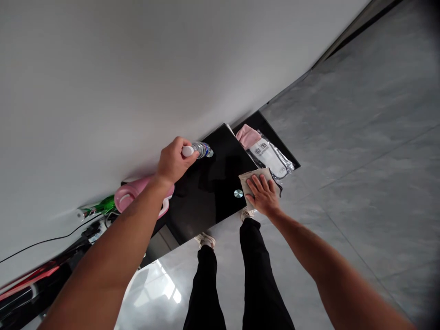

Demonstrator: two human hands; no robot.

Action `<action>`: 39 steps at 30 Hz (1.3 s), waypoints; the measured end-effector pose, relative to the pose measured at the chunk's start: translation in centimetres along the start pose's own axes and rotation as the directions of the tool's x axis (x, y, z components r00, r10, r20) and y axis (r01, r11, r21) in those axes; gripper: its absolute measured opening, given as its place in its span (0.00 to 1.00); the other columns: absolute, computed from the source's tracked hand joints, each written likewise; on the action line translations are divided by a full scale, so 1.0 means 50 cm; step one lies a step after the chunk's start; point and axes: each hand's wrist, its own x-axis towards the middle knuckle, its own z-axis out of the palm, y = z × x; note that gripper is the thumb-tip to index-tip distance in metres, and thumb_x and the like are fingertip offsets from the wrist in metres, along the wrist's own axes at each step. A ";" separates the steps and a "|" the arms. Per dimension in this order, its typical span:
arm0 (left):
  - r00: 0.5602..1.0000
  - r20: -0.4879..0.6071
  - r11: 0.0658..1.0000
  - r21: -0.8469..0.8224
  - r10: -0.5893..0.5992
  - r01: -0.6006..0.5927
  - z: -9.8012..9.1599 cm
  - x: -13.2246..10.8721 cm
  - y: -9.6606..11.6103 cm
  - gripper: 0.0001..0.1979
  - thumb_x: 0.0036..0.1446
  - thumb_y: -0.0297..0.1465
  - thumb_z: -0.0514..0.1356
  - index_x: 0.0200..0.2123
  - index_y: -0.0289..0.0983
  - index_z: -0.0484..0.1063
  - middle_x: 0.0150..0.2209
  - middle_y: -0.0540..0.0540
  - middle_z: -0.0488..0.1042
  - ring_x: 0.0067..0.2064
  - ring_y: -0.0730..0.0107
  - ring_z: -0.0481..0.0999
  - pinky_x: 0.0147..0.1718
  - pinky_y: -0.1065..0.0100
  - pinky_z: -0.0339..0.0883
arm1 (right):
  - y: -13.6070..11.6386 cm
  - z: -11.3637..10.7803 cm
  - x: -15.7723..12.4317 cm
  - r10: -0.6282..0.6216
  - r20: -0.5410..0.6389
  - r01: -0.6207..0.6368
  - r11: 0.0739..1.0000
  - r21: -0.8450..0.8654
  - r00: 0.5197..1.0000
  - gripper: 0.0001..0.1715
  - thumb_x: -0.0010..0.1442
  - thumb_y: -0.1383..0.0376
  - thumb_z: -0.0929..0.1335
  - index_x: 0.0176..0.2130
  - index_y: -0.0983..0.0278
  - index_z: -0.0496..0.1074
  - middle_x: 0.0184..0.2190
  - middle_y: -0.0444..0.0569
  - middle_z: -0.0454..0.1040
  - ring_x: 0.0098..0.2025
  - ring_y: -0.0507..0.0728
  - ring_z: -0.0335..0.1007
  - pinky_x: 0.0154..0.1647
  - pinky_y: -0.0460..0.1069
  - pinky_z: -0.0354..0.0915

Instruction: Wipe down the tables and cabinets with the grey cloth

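My left hand [176, 159] is closed around the upper part of a clear plastic water bottle [202, 149] with a white cap. The bottle is over the back part of a glossy black tabletop [202, 192], by the wall. Over the table's right front corner, my right hand [263, 194] lies flat with its fingers spread on a folded beige cloth [244, 179]. A round metallic disc [238, 193] shows on the black top just left of the cloth. Part of the bottle is hidden by my left fingers.
A pink pitcher [129, 195] with a white handle stands left, partly behind my left forearm. Beyond it are a green bottle [107, 204] and a black cable [58, 238]. A lower black shelf [287, 151] at right holds a pink cloth [248, 136] and packaged slippers [270, 158].
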 end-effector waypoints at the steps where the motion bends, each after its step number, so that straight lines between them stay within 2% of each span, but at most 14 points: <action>1: 1.000 0.002 1.000 -0.002 0.007 -0.007 0.005 0.016 0.006 0.14 0.61 0.39 0.72 0.46 0.40 0.77 0.41 0.49 0.85 0.40 0.65 0.80 0.45 0.64 0.73 | 0.002 0.005 -0.002 -0.008 -0.013 0.008 1.000 0.002 1.000 0.42 0.77 0.50 0.66 0.83 0.57 0.62 0.83 0.55 0.56 0.85 0.77 0.45 0.84 0.78 0.45; 8: 0.999 0.024 0.998 0.037 0.043 -0.044 0.026 0.098 0.062 0.12 0.62 0.35 0.72 0.46 0.41 0.77 0.43 0.47 0.85 0.43 0.62 0.81 0.48 0.61 0.74 | 0.010 0.019 0.003 -0.058 -0.081 0.059 0.998 0.009 0.995 0.40 0.79 0.49 0.67 0.81 0.60 0.65 0.82 0.56 0.59 0.84 0.77 0.47 0.84 0.76 0.41; 16: 0.994 0.098 0.987 0.154 0.039 -0.054 0.074 0.160 0.096 0.17 0.69 0.33 0.71 0.58 0.38 0.80 0.52 0.37 0.85 0.58 0.48 0.84 0.60 0.53 0.74 | 0.004 0.002 0.005 -0.053 -0.093 0.056 0.998 0.031 0.994 0.39 0.80 0.49 0.68 0.80 0.60 0.67 0.82 0.56 0.60 0.84 0.76 0.49 0.84 0.76 0.42; 22: 0.988 0.097 0.991 0.046 0.124 -0.129 0.078 0.190 0.075 0.22 0.78 0.34 0.64 0.70 0.36 0.73 0.54 0.42 0.85 0.58 0.61 0.84 0.64 0.58 0.71 | -0.010 -0.008 0.030 -0.017 -0.098 0.021 0.999 0.037 0.995 0.42 0.80 0.50 0.66 0.82 0.63 0.62 0.83 0.58 0.56 0.84 0.79 0.46 0.83 0.79 0.43; 25: 0.991 0.030 0.986 -0.103 0.134 -0.130 0.068 0.101 0.062 0.25 0.75 0.32 0.66 0.72 0.38 0.71 0.47 0.47 0.85 0.51 0.64 0.85 0.59 0.61 0.73 | -0.037 -0.013 0.109 -0.039 -0.088 0.044 0.998 0.052 0.995 0.44 0.79 0.51 0.66 0.83 0.66 0.59 0.84 0.61 0.52 0.85 0.80 0.41 0.82 0.82 0.42; 27: 0.996 -0.002 0.970 -0.229 0.086 -0.084 0.068 -0.030 0.052 0.22 0.73 0.31 0.66 0.68 0.41 0.74 0.41 0.51 0.83 0.45 0.67 0.83 0.54 0.63 0.74 | -0.076 -0.013 0.187 -0.070 -0.079 0.076 0.995 0.070 0.994 0.45 0.78 0.52 0.66 0.83 0.67 0.57 0.85 0.61 0.50 0.85 0.81 0.38 0.82 0.83 0.41; 29: 0.996 0.069 0.942 -0.328 -0.055 0.075 0.075 -0.202 0.029 0.13 0.71 0.32 0.67 0.57 0.43 0.80 0.34 0.54 0.80 0.38 0.71 0.80 0.47 0.66 0.74 | -0.133 -0.006 0.262 -0.101 -0.069 0.107 0.990 0.092 0.992 0.46 0.78 0.52 0.65 0.84 0.67 0.56 0.86 0.61 0.47 0.86 0.81 0.35 0.81 0.84 0.39; 30: 0.972 0.157 0.908 -0.356 -0.175 0.221 0.080 -0.293 0.010 0.08 0.69 0.32 0.68 0.50 0.43 0.80 0.32 0.55 0.78 0.35 0.72 0.78 0.44 0.67 0.73 | -0.166 0.001 0.289 -0.115 -0.063 0.121 0.987 0.103 0.991 0.46 0.78 0.53 0.65 0.84 0.68 0.55 0.86 0.61 0.46 0.86 0.81 0.34 0.81 0.84 0.38; 32: 0.836 0.248 0.758 -0.351 -0.491 0.549 0.081 -0.455 -0.046 0.11 0.61 0.35 0.74 0.44 0.42 0.78 0.31 0.54 0.76 0.33 0.71 0.76 0.39 0.66 0.72 | -0.235 0.021 0.312 -0.159 -0.043 0.163 0.979 0.121 0.986 0.46 0.78 0.53 0.64 0.84 0.69 0.53 0.86 0.60 0.45 0.86 0.81 0.33 0.82 0.84 0.36; 34: 0.553 0.147 0.452 -0.426 -0.820 0.784 0.070 -0.566 -0.115 0.23 0.54 0.39 0.79 0.47 0.42 0.75 0.38 0.50 0.77 0.37 0.67 0.78 0.38 0.65 0.74 | -0.295 0.047 0.289 -0.239 -0.004 0.237 0.963 0.131 0.971 0.46 0.79 0.54 0.63 0.85 0.67 0.53 0.86 0.58 0.46 0.86 0.80 0.34 0.83 0.83 0.37; 36: 0.275 0.076 0.178 -0.594 -0.959 0.784 0.051 -0.610 -0.182 0.32 0.48 0.42 0.82 0.50 0.44 0.71 0.47 0.46 0.77 0.45 0.63 0.80 0.41 0.63 0.77 | -0.333 0.072 0.232 -0.322 0.044 0.314 0.940 0.136 0.946 0.45 0.79 0.54 0.63 0.85 0.64 0.52 0.86 0.56 0.46 0.86 0.78 0.36 0.84 0.80 0.39; 37: 0.226 0.093 0.105 -0.677 -0.970 0.729 0.041 -0.611 -0.210 0.34 0.46 0.43 0.83 0.50 0.44 0.71 0.50 0.44 0.76 0.49 0.62 0.81 0.43 0.61 0.78 | -0.343 0.082 0.200 -0.348 0.063 0.337 0.931 0.136 0.935 0.44 0.80 0.54 0.63 0.85 0.63 0.52 0.86 0.55 0.46 0.86 0.78 0.36 0.84 0.80 0.40; 38: 0.243 0.131 0.066 -0.746 -0.961 0.662 0.033 -0.600 -0.232 0.34 0.43 0.43 0.84 0.48 0.44 0.72 0.52 0.44 0.76 0.53 0.60 0.80 0.46 0.60 0.78 | -0.346 0.090 0.170 -0.362 0.075 0.350 0.927 0.133 0.929 0.44 0.80 0.54 0.63 0.86 0.62 0.52 0.86 0.54 0.47 0.86 0.77 0.37 0.84 0.79 0.41; 39: 0.302 0.171 0.045 -0.803 -0.938 0.594 0.028 -0.582 -0.247 0.33 0.41 0.42 0.85 0.46 0.43 0.73 0.51 0.45 0.77 0.55 0.59 0.80 0.49 0.58 0.79 | -0.344 0.095 0.144 -0.369 0.082 0.357 0.925 0.128 0.926 0.44 0.80 0.54 0.63 0.86 0.61 0.51 0.86 0.53 0.47 0.86 0.77 0.38 0.84 0.79 0.43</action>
